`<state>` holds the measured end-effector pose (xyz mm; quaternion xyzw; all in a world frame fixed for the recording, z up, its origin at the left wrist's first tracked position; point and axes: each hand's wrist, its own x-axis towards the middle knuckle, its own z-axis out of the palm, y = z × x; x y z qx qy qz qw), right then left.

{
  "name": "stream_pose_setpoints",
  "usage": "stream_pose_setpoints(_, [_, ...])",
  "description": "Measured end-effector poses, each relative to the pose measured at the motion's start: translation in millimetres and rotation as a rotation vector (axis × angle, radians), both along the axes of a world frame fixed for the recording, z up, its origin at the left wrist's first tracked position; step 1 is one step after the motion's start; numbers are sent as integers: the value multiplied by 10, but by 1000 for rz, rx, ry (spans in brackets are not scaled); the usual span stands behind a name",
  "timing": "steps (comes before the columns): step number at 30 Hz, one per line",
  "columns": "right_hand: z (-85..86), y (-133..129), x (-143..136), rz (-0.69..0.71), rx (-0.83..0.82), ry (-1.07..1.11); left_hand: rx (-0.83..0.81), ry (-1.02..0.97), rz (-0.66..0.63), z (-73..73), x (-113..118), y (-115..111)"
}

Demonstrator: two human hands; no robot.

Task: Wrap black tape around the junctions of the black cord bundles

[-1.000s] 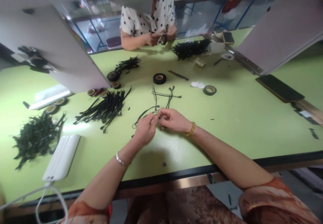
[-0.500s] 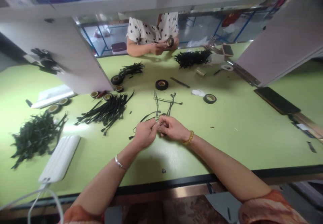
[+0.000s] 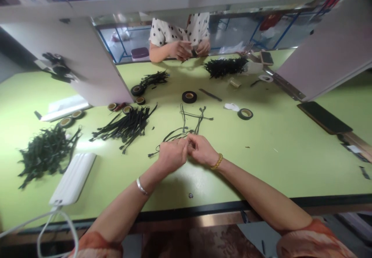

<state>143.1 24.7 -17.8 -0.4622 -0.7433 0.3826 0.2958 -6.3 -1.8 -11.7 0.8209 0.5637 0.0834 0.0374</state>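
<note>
Black thin cables (image 3: 200,117) lie on the green tabletop (image 3: 261,165) just beyond the person's two hands. One stretches crosswise, its connector end pointing right; another runs nearly straight away from the person; a third slants away and slightly right, with connectors at its far end. More cable curves beside the left hand (image 3: 173,158), one connector (image 3: 150,155) pointing left. The right hand (image 3: 202,149) meets the left, fingers of both curled inward; whatever they may grasp is hidden, so I cannot tell. Beyond the cables sits a black tape roll (image 3: 189,101).
</note>
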Motion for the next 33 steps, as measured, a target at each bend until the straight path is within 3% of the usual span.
stream_pose_setpoints(7, [-7, -9, -23, -11, -13, -32, -23, -149, -98, 44, -63, 67])
stream_pose_setpoints(12, [55, 63, 7, -137, -12, -162, -44, -475, -139, 209, 7, -37])
stream_pose_setpoints(14, [78, 78, 14, -192, -44, -228, -46, -625, -101, 284, 8, -65])
stream_pose_setpoints(18, [115, -10, -46, -42, 78, -413, -151, -941, 102, 286, -128, 57])
stream_pose_setpoints(21, [154, -114, -111, 14, 184, -634, -329, -1093, 123, 197, -264, 197])
stream_pose_setpoints(24, [173, -179, -144, 99, 241, -769, -376, -1150, 146, 137, -328, 248])
stream_pose_setpoints(28, [121, -231, -156, 207, 387, -757, -396, -1186, 167, 109, -326, 233])
stream_pose_setpoints(33, [74, -303, -145, 195, 487, -685, -434, -1286, 167, 60, -326, 257])
